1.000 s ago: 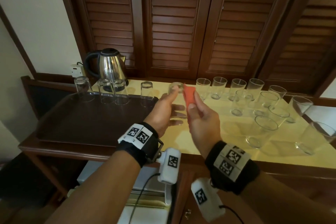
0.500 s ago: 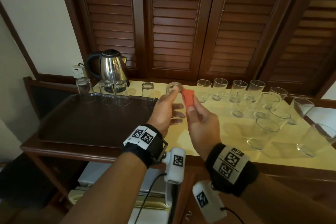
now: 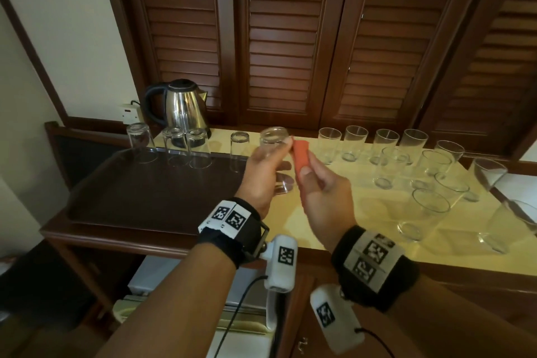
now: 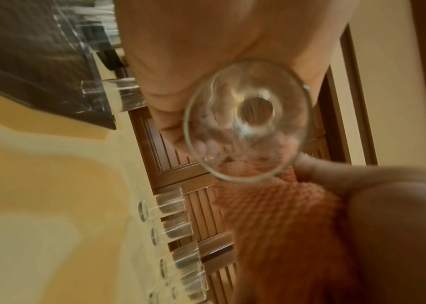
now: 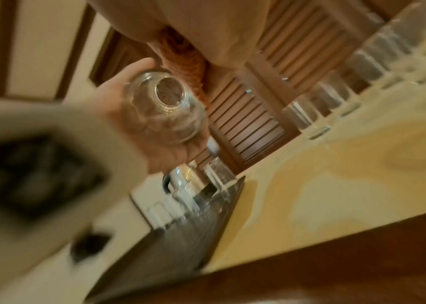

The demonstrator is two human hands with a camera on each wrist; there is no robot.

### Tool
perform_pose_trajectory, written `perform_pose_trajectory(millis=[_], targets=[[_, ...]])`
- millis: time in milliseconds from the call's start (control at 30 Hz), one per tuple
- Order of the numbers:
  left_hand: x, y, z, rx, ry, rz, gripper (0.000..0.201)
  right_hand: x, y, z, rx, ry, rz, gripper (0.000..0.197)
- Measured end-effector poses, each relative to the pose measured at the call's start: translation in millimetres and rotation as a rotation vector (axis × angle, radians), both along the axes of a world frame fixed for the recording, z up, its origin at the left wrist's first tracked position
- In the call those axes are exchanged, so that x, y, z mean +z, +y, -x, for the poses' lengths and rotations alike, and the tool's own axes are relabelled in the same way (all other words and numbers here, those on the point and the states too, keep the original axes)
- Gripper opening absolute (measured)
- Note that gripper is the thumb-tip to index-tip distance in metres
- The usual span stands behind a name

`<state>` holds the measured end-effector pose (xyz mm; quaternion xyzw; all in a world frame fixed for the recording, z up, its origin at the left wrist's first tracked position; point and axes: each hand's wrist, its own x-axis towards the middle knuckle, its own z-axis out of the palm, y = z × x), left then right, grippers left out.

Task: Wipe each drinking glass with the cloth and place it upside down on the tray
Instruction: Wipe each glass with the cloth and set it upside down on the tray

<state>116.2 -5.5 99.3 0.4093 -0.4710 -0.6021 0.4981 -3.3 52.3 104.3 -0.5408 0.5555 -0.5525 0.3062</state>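
One glass [image 3: 273, 151], likely light, slick and fragile, sits gripped around its wall by the left hand [image 3: 260, 180]; the right hand [image 3: 325, 197] pinches the soft cloth [image 3: 300, 155] beside it.

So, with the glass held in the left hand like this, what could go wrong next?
1. The left hand holds the glass in the air, so it may slip while the orange cloth rubs it.
2. The upright glasses stand close together beside the right hand; it could knock one over.
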Motion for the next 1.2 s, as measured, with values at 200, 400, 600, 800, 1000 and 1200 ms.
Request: perform_pose_trajectory(millis=[200, 400, 600, 800, 1000, 1200], targets=[[0.4, 4.2, -1.0, -0.050, -0.037, 0.026, 0.047, 9.5, -9.8, 4.8, -0.054, -0.125, -0.021, 0.039], [3.0, 9.4, -6.8, -0.158, -0.049, -0.031, 0.039, 5.8, -10.3, 6.3, -0.056, -0.116, -0.015, 0.039], [5.7, 5.5, -12.8, -0.114, -0.026, -0.036, 0.044, 7.0, -1.3, -5.0, 0.000, 0.004, 0.036, 0.043], [6.5, 5.6, -7.9, -0.005, 0.037, 0.004, 0.042, 10.9, -2.7, -7.5, 0.009, -0.006, 0.020, 0.040], [1.9, 3.6, -7.3, -0.013, 0.028, 0.015, 0.036, 11.0, -4.2, -4.9, -0.057, -0.065, 0.008, 0.040], [-0.3, 8.9, -1.7, -0.109, 0.009, -0.031, 0.038, 13.0, -10.9, 3.4, -0.086, -0.115, -0.006, 0.038]])
